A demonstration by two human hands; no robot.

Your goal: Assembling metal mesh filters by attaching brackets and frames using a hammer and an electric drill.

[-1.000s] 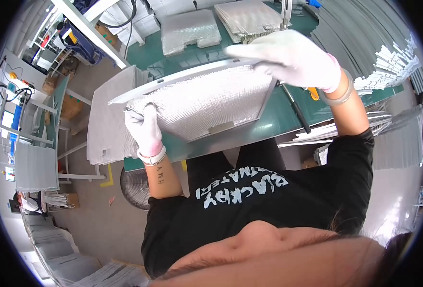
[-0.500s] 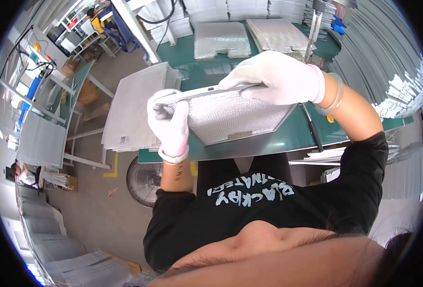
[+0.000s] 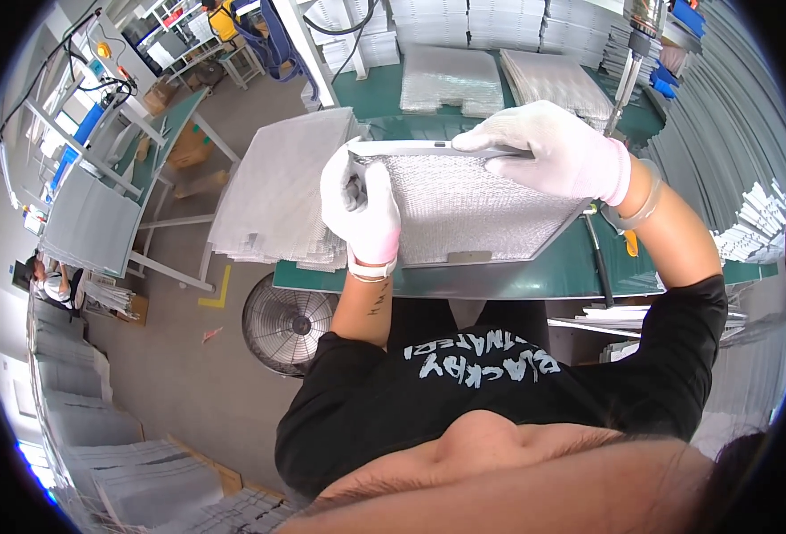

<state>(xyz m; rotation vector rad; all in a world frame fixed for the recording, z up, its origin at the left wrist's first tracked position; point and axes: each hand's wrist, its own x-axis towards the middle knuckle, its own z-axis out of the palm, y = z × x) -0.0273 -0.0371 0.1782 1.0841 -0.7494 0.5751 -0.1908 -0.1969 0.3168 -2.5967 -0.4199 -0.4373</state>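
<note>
Both white-gloved hands hold a flat silver mesh filter panel [image 3: 477,209] with a slim metal frame, above the near part of the green worktable [image 3: 517,279]. My left hand [image 3: 362,205] is closed around its far left corner, with the thumb toward me. On the far edge, right of the middle, my right hand [image 3: 553,156] grips the frame, fingers along the top and thumb hidden. A small tab [image 3: 469,257] shows on the panel's near edge. Right of the panel lies a black-handled tool [image 3: 599,258], apparently a hammer.
A tall stack of pale mesh sheets [image 3: 277,191] stands left of my left hand. Two more stacks, one silver [image 3: 451,80] and one beside it [image 3: 553,84], sit at the back. A metal post [image 3: 626,84] rises at the back right. A floor fan [image 3: 290,325] stands below left.
The panel has turned so its far edge runs nearly level and its mesh face shows more fully. Both hands keep their hold. The whole view has shifted, moving the scene rightward.
</note>
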